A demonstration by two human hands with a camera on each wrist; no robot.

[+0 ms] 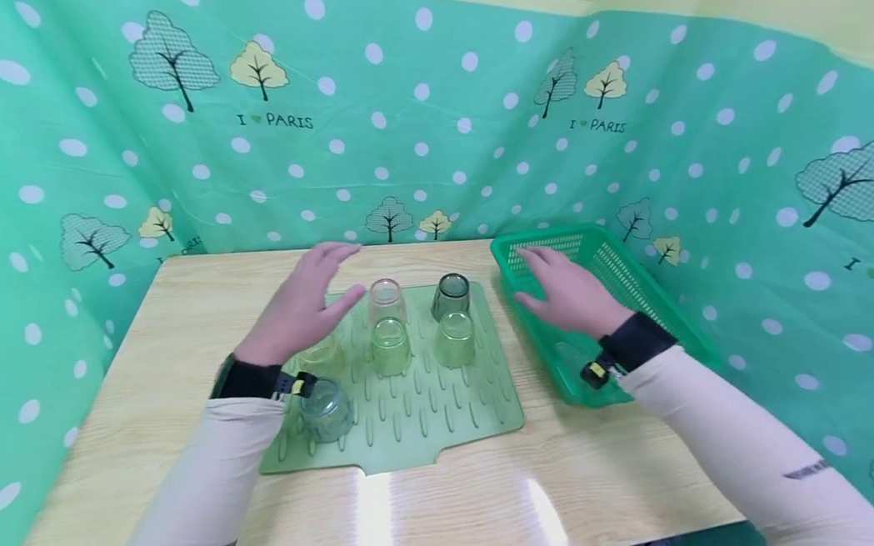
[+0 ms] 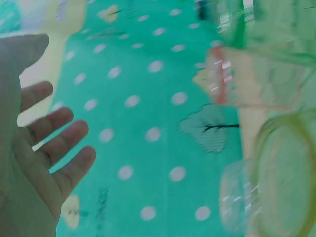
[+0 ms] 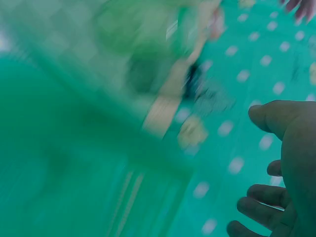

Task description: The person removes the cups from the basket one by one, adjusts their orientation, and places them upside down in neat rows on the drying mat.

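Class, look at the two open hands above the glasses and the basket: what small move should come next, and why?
Probably the left hand lowers onto the pale glass just beneath it. It hovers open above the drying mat, holding nothing, while the right hand is over the green basket.

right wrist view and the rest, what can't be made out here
- Right wrist view: motion blur smears all but the right hand.
- Head view: the left hand covers much of a clear glass.
- Head view: the right hand hides part of the green basket floor.
- Left wrist view: glasses blurred, cut off at the frame's edge.
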